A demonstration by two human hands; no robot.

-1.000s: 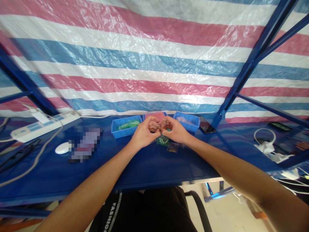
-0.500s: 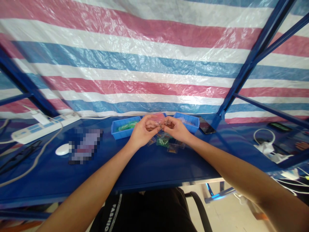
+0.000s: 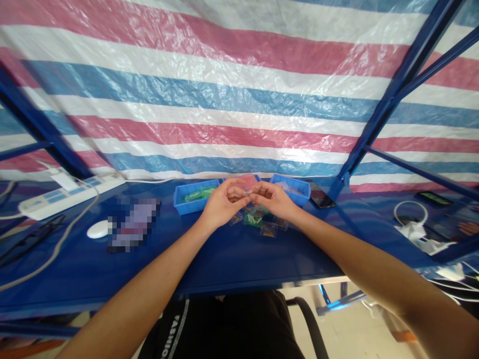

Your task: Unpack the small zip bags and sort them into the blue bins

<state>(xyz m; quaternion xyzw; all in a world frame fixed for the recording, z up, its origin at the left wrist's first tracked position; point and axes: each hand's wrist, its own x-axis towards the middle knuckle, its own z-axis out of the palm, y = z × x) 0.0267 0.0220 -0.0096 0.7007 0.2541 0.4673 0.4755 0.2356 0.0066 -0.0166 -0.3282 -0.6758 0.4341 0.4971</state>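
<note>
As left hand [image 3: 224, 203] meets right hand [image 3: 275, 200], packets [image 3: 268, 230] lie close

The hands are together over the table [image 3: 232, 262]; whether they clamp anything, I cannot tell. A green packet [image 3: 253, 218] and clear ones lie just nearer. Farther off stand left bin [image 3: 190, 207] and right bin [image 3: 307, 192], a phone [image 3: 322, 195] beside the latter.

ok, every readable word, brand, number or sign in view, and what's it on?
"FASHIO": on the black garment, lettering cut off at the picture's bottom edge.
Clear packets: any print too small to read.
Device with green display: too small to read.
Pixelated item: obscured, unreadable.
Nothing else legible.
</note>
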